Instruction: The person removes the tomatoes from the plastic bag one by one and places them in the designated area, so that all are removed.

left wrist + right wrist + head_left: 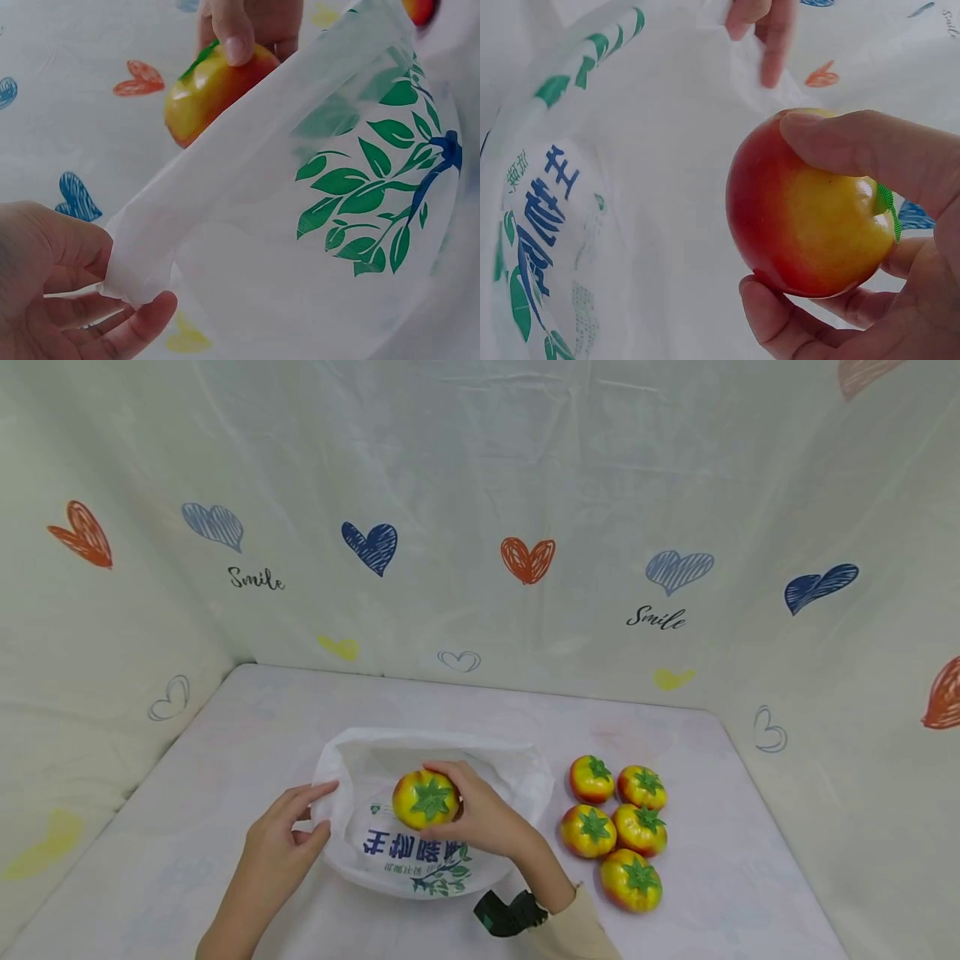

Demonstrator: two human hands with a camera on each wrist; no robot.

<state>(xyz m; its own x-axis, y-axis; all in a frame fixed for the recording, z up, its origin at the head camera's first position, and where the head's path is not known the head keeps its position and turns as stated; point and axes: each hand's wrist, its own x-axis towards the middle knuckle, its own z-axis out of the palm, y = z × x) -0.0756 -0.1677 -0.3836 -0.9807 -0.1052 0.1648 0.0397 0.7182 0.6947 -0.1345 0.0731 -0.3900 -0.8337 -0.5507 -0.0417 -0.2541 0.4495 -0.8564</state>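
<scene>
A white plastic bag [352, 860] with blue lettering and a green leafy branch lies on the table, its mouth spread wide. My left hand [281, 843] holds the bag's left rim; in the left wrist view, the fingers [154, 315] are at a corner of the film. Over the bag's mouth, my right hand [480, 810] grips a glossy yellow-red persimmon [425, 799] with a green leafy top. Thumb and fingers sit on opposite sides of the fruit in the right wrist view. Its underside is hidden from the head view.
Several matching persimmons [588, 831] are grouped on the table right of the bag. A dark band [506, 914] is around my right wrist beside a beige sleeve [577, 931]. Behind the pale table [285, 702] hangs a white curtain [450, 468] printed with hearts.
</scene>
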